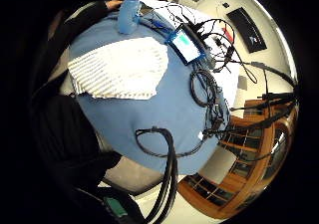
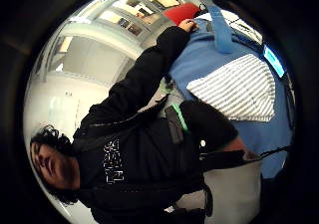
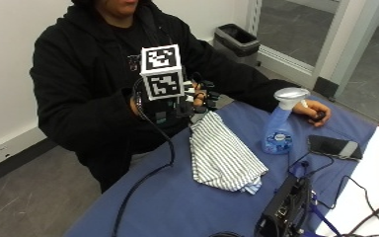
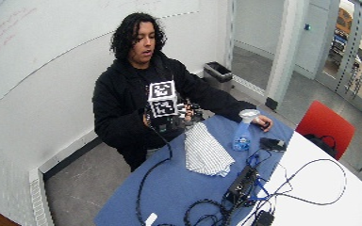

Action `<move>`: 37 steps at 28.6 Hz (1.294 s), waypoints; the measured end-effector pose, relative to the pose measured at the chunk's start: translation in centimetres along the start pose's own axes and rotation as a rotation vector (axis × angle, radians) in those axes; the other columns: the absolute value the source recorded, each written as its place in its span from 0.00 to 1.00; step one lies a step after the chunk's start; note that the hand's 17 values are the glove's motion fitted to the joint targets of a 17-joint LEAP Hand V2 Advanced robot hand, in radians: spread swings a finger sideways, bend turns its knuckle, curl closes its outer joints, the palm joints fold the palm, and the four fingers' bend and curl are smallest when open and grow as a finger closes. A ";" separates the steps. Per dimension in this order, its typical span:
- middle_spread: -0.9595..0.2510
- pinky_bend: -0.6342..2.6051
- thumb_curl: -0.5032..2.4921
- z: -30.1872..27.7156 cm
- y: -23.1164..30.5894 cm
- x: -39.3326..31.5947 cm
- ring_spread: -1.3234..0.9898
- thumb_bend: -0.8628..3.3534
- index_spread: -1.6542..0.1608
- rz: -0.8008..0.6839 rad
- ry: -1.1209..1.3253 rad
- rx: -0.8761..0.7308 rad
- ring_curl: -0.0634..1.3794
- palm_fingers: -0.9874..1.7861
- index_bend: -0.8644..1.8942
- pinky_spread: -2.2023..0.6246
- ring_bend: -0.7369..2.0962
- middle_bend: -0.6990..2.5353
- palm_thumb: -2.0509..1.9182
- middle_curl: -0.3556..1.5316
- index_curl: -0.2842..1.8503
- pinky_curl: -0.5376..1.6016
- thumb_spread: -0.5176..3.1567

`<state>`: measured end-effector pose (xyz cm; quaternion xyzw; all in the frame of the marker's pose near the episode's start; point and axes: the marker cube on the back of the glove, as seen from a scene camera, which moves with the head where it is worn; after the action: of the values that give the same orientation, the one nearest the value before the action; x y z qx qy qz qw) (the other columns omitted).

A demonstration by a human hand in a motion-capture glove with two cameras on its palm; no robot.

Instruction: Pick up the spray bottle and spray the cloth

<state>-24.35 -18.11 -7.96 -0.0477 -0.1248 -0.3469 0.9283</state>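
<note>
The gloved right hand (image 3: 199, 101), fingers loosely curled and empty, hangs above the striped white cloth (image 3: 223, 155), so the pickup hasn't begun and it must reach across to the translucent blue spray bottle (image 3: 280, 123).

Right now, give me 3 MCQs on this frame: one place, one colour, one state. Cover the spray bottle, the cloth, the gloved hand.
1. Where does the translucent blue plastic spray bottle stand?
A. On the blue table cover, beside the cloth
B. On top of the cloth
C. On the floor

2. What pattern does the crumpled cloth show?
A. Plain red
B. White with thin dark stripes
C. Green checks

3. What is the black-gloved right hand doing?
A. Gripping the bottle
B. Pressing the cloth flat
C. Raised above the cloth's near end, holding nothing

Answers:
1 A: the outside view shows the bottle upright on the cover, apart from the cloth.
2 B: the stripes show in both the outside view and the palm views.
3 C: the bottle stands away from it, near the bare left hand.
</note>
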 end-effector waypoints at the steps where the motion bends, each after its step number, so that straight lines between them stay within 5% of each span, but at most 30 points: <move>1: 0.73 0.26 0.30 0.1 0.0 0.0 0.55 0.20 0.70 0.001 -0.004 0.000 0.28 0.45 0.36 0.86 0.42 0.30 0.65 0.38 0.25 0.40 0.46; 25: 0.75 0.23 0.29 1.3 -2.8 0.7 0.55 0.20 0.70 0.092 -0.014 0.033 0.25 0.50 0.38 0.86 0.36 0.33 0.66 0.39 0.28 0.38 0.47; 37: 0.76 0.24 0.29 1.7 0.3 0.4 0.55 0.20 0.71 0.046 -0.032 -0.023 0.24 0.51 0.38 0.86 0.34 0.34 0.67 0.39 0.29 0.36 0.48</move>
<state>-24.23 -17.79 -6.19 -0.0669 -0.1343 -0.3261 0.9333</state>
